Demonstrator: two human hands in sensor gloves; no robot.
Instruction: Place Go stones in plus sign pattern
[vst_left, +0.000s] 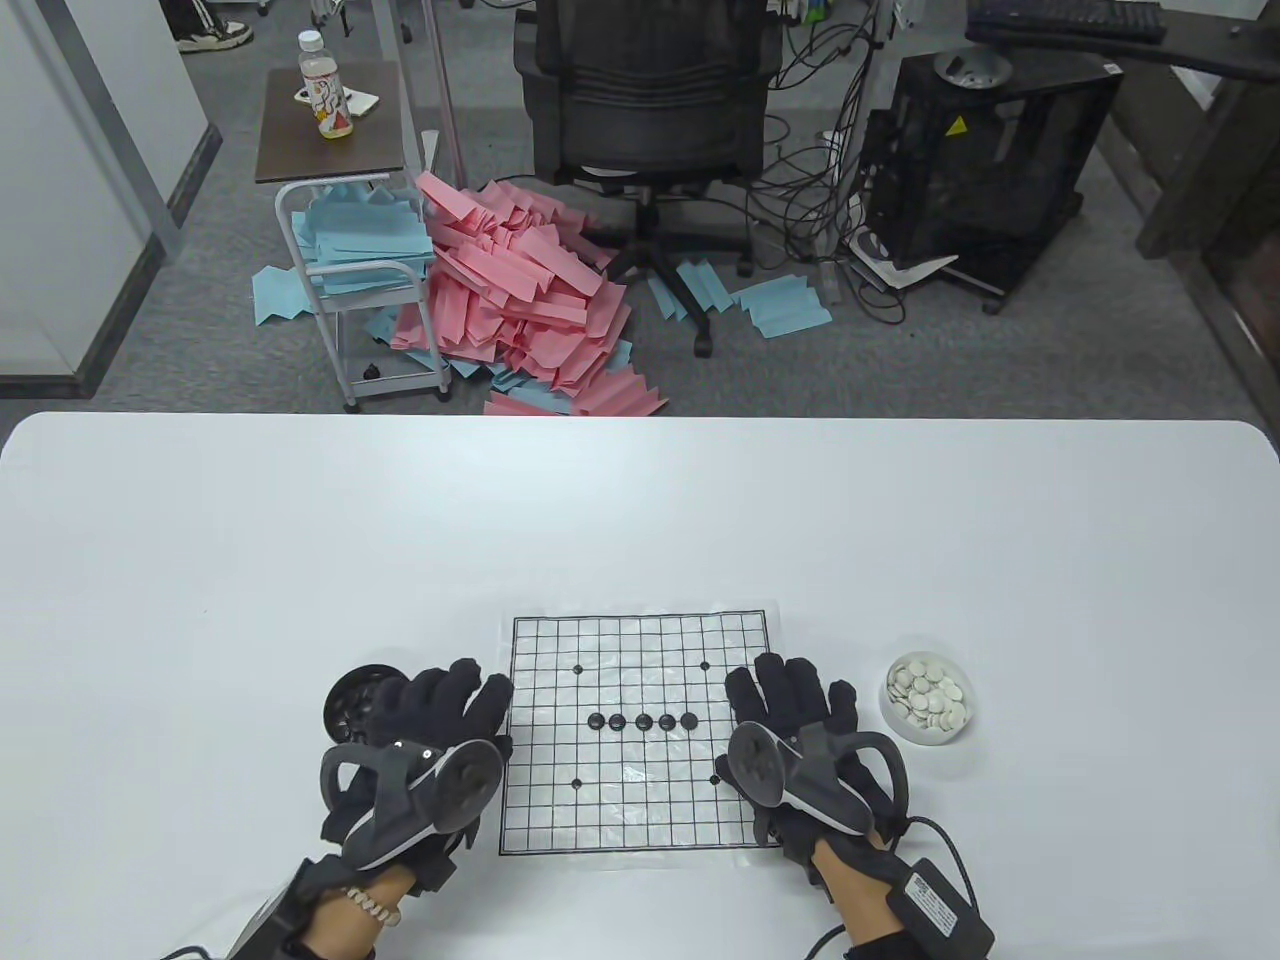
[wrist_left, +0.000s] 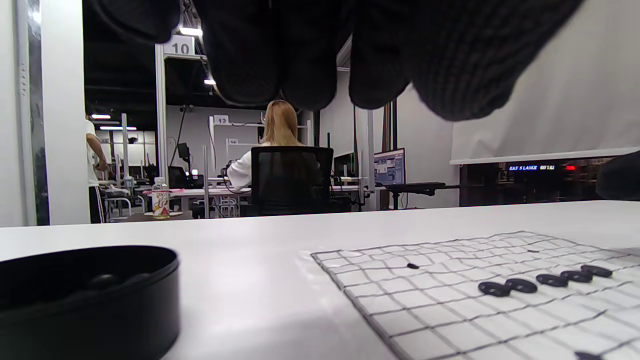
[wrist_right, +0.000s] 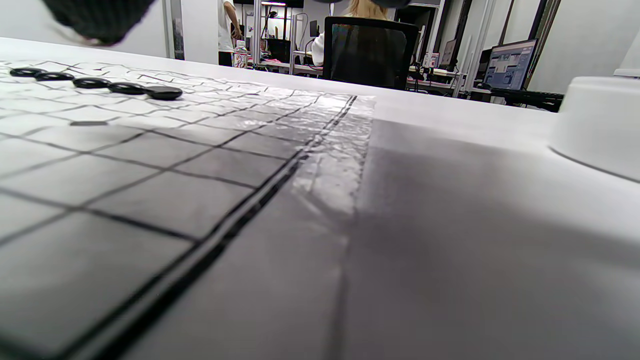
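Five stones (vst_left: 641, 721): black row running side to side, between both hands
Black bowl (vst_left: 352, 700): just beyond left hand (vst_left: 420, 755), nearer
Fingers: both hands spread, empty

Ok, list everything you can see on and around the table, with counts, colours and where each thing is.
Go board: one, white sheet with black grid, near edge of the table, between the hands.
black Go stones: five, in a horizontal row across the board's middle.
black bowl: one, left of the board, partly hidden by the left hand.
white bowl: one, right of the board, holding white Go stones, too many to count.
table: one, white.
office chair: one, black, behind the table.
paper sheets: a pile, pink and blue, on the floor.
bottle: one, on a brown side table.
left hand: black glove, left of the board.
right hand: black glove, at the board's right edge.
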